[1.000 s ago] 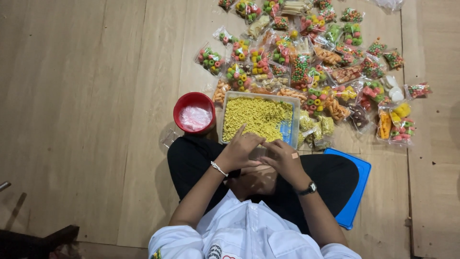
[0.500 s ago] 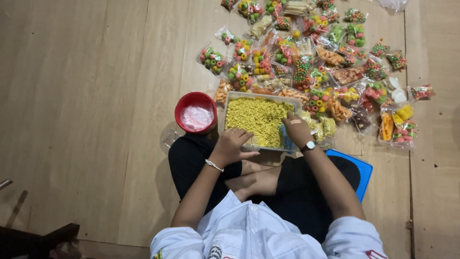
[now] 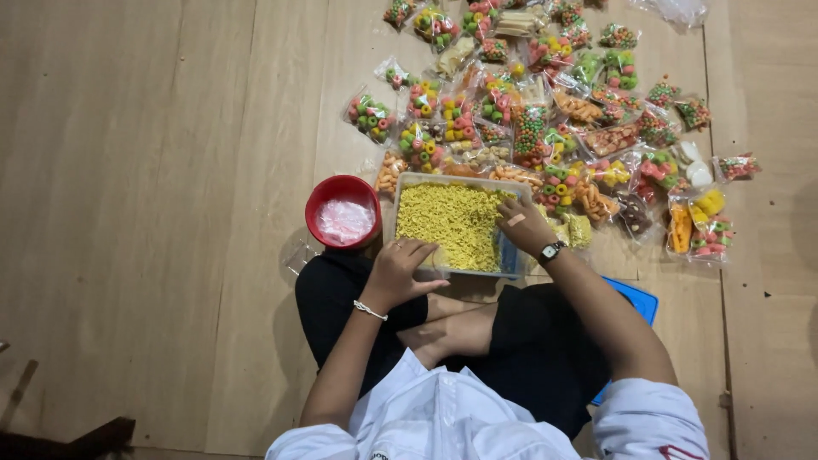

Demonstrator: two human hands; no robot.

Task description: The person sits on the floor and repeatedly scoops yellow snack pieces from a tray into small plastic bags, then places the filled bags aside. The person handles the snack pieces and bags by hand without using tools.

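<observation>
A clear rectangular tray [image 3: 452, 178] full of small yellow snack pieces [image 3: 447, 223] lies on the wooden floor in front of my crossed legs. My left hand [image 3: 399, 268], with a thin bracelet on the wrist, grips the tray's near left corner, fingers curled over the rim. My right hand [image 3: 522, 224], with a watch on the wrist, lies palm down inside the tray at its right end, its fingertips in the yellow pieces. Whether it holds any pieces is hidden.
A red bowl [image 3: 328, 192] with clear plastic bags in it stands just left of the tray. Several sealed packets of colourful snacks [image 3: 528, 119] are spread beyond and to the right. A blue flat thing [image 3: 641, 300] sticks out beside my right knee.
Both hands left my lap and went forward. The left hand came to the tray's near corner; the right hand reached into the tray's right end.
</observation>
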